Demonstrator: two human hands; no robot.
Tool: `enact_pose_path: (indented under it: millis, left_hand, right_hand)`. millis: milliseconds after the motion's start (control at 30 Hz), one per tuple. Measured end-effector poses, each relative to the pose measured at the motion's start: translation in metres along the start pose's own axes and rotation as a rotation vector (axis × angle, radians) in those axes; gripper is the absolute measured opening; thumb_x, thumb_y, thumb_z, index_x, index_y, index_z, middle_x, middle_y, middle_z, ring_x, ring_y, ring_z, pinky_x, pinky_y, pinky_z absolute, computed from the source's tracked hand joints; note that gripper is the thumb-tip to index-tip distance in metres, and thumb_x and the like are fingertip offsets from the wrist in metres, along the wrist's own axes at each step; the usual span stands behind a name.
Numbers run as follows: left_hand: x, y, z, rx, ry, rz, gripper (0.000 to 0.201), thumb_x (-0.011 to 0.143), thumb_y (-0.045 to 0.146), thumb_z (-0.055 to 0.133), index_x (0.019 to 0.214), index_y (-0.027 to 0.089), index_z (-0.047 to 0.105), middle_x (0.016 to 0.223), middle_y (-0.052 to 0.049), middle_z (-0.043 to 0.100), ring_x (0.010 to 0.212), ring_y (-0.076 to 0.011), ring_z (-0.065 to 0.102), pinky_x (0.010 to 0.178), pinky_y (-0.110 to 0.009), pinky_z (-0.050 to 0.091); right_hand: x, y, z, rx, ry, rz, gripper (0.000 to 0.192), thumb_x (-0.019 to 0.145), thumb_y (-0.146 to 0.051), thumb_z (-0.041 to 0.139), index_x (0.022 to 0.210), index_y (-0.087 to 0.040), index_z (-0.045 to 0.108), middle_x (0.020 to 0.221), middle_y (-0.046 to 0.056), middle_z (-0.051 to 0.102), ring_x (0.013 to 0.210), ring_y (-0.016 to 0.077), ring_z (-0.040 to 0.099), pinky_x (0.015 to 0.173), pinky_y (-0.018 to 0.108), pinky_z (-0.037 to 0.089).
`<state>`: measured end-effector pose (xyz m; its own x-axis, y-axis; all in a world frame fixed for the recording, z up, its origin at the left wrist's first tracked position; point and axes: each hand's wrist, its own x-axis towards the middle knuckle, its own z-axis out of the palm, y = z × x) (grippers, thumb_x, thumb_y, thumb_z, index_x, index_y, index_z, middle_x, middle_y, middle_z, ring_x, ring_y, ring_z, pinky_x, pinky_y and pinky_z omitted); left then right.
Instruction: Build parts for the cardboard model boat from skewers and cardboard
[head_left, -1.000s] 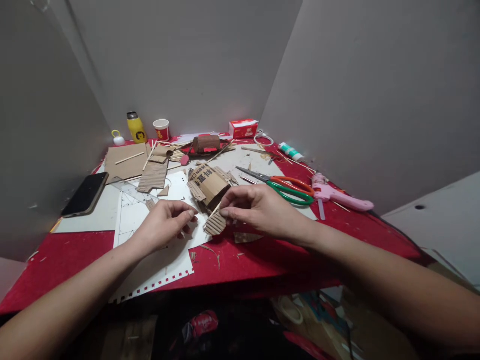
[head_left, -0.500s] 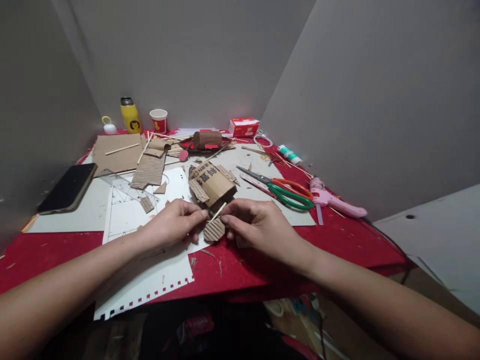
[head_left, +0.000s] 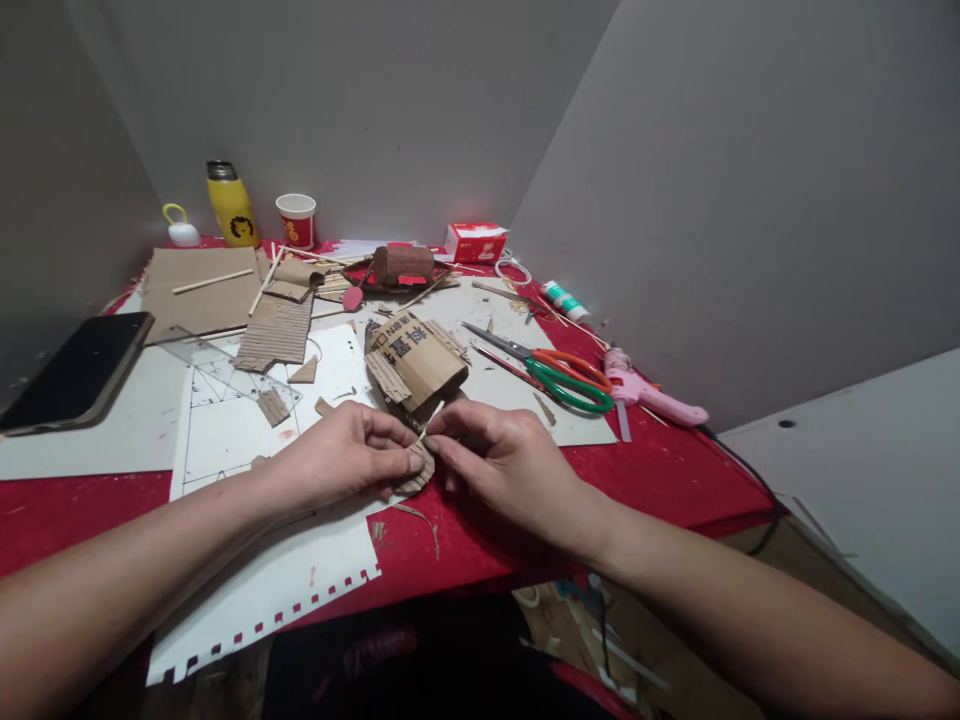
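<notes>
My left hand [head_left: 367,450] is closed on a small rounded piece of corrugated cardboard [head_left: 417,474], with the thumb over its face. My right hand [head_left: 491,450] pinches a short thin wooden stick [head_left: 433,416] at the cardboard's upper edge; whether the two are joined cannot be made out. Just beyond my fingers lies a folded cardboard body [head_left: 420,365] with printed characters and corrugated flaps on its sides. A drawn-on paper sheet [head_left: 262,560] is under my left forearm.
Scissors [head_left: 547,370] and a pink glue gun [head_left: 652,390] lie at right. A phone [head_left: 79,370], ruler [head_left: 225,365] and cardboard scraps [head_left: 277,330] are at left. Behind stand a yellow bottle [head_left: 231,208], paper cup [head_left: 297,222] and red box [head_left: 476,243].
My left thumb has moved onto the cardboard piece, covering part of it. The piece has turned and shifted slightly left. The view has swung a little to the right.
</notes>
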<state>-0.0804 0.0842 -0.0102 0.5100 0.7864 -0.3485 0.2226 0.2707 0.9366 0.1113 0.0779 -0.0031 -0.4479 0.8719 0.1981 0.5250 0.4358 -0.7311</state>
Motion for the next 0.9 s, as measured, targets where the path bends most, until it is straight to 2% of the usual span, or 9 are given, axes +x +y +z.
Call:
enact_pose_path:
  millis: [200,300,433,533,600,900]
  left_hand:
    - [0.001,-0.002,0.003,0.002,0.022,0.023,0.018,0.079,0.028,0.066,0.082,0.011,0.068,0.066,-0.001,0.064,0.056,-0.0102,0.050,0.057,-0.023,0.035]
    - [0.002,-0.004,0.003,0.018,0.030,0.030,0.016,0.079,0.028,0.065,0.078,0.012,0.066,0.062,0.001,0.061,0.054,-0.0100,0.048,0.056,-0.024,0.033]
    - [0.002,-0.006,0.002,0.026,0.051,0.023,0.013,0.077,0.027,0.066,0.081,0.015,0.062,0.061,0.001,0.062,0.053,-0.0106,0.049,0.055,-0.024,0.032]
    - [0.003,-0.005,0.000,0.002,0.062,0.013,0.015,0.077,0.026,0.067,0.081,0.015,0.058,0.061,0.000,0.064,0.052,-0.0104,0.049,0.056,-0.024,0.033]
    - [0.003,-0.004,-0.001,-0.028,0.052,0.007,0.016,0.078,0.025,0.067,0.081,0.014,0.056,0.060,0.000,0.064,0.053,-0.0103,0.049,0.057,-0.024,0.033]
    - [0.005,-0.004,-0.006,-0.027,0.043,-0.045,0.024,0.075,0.029,0.073,0.088,0.011,0.062,0.064,-0.002,0.064,0.051,-0.0078,0.047,0.051,-0.022,0.028]
  right_hand:
    - [-0.001,0.003,0.006,-0.096,0.054,-0.098,0.005,0.085,-0.012,0.060,0.083,-0.017,0.060,0.070,0.000,0.066,0.062,0.0111,0.061,0.059,0.022,0.046]
    - [-0.006,0.002,0.002,-0.066,0.090,-0.111,0.004,0.087,-0.015,0.059,0.084,-0.018,0.061,0.070,0.000,0.067,0.060,0.0107,0.061,0.058,0.022,0.046]
    - [-0.018,0.002,-0.010,0.024,0.157,-0.050,0.007,0.090,-0.022,0.058,0.084,-0.019,0.061,0.063,-0.002,0.066,0.052,0.0099,0.060,0.052,0.021,0.047]
    - [-0.026,0.008,-0.016,0.029,0.175,-0.006,0.011,0.089,-0.022,0.058,0.079,-0.020,0.061,0.056,-0.003,0.063,0.048,0.0104,0.059,0.049,0.021,0.047]
    - [-0.030,0.013,-0.016,0.025,0.172,0.001,0.011,0.089,-0.022,0.058,0.078,-0.020,0.061,0.058,-0.003,0.066,0.049,0.0105,0.060,0.050,0.022,0.048]
    - [-0.034,0.022,-0.016,-0.083,0.164,-0.106,0.011,0.090,-0.019,0.055,0.084,-0.017,0.064,0.067,0.000,0.068,0.059,0.0112,0.062,0.057,0.022,0.048]
